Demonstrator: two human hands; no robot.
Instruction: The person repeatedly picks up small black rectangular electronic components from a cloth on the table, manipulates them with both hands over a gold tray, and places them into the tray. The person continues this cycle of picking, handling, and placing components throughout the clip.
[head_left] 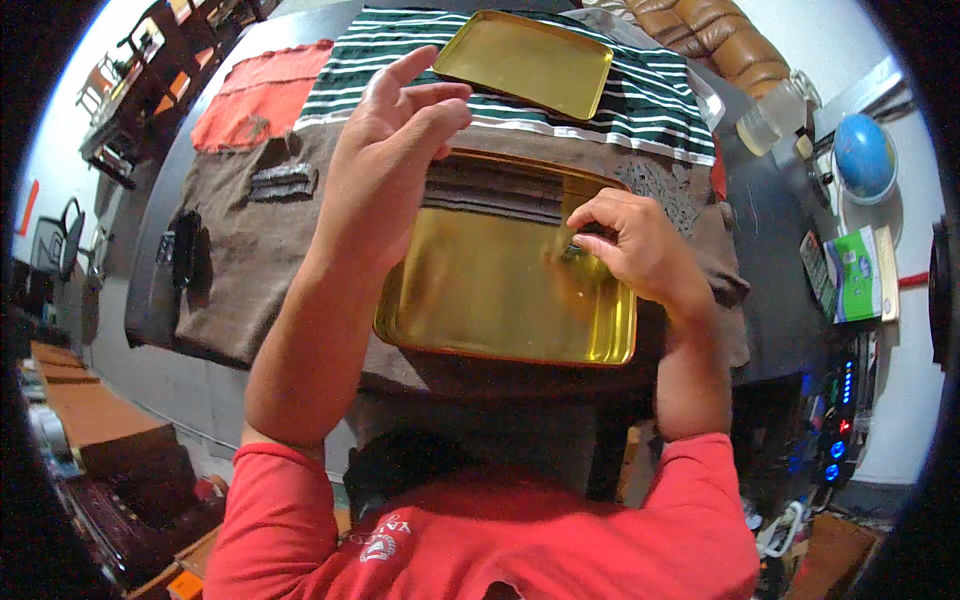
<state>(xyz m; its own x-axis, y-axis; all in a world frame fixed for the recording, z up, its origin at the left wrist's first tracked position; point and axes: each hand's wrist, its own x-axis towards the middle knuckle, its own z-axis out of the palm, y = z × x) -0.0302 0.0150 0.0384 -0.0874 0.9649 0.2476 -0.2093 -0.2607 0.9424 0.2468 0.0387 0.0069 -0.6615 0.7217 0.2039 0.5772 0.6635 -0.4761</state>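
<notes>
From the head camera, a brass-coloured tray (pixel 500 300) lies on a brown cloth (pixel 250 250) near the table's (pixel 770 290) front edge, directly ahead of the person in red sleeves. The left hand (pixel 395 150) hovers over the tray's far-left corner, palm turned inward, its fingers (pixel 440 100) loosely bent and a little apart, closed on nothing that can be seen. The right hand (pixel 635 240) rests over the tray's far-right part, its fingertips (pixel 590 240) curled down and drawn together against the tray's surface; whether they pinch something small there cannot be told. A dark striped patch shows in the tray's far part, between the two hands. A second tray (pixel 525 60) of the same colour lies well apart, toward the table's far edge, on a green-and-white striped cloth (pixel 650 100). An orange-red cloth (pixel 255 95) covers the far-left part of the table. Off the table's right edge stand a blue globe (pixel 862 155) and a green-and-white box (pixel 855 272), and below them a panel with blue lights (pixel 838 420).
</notes>
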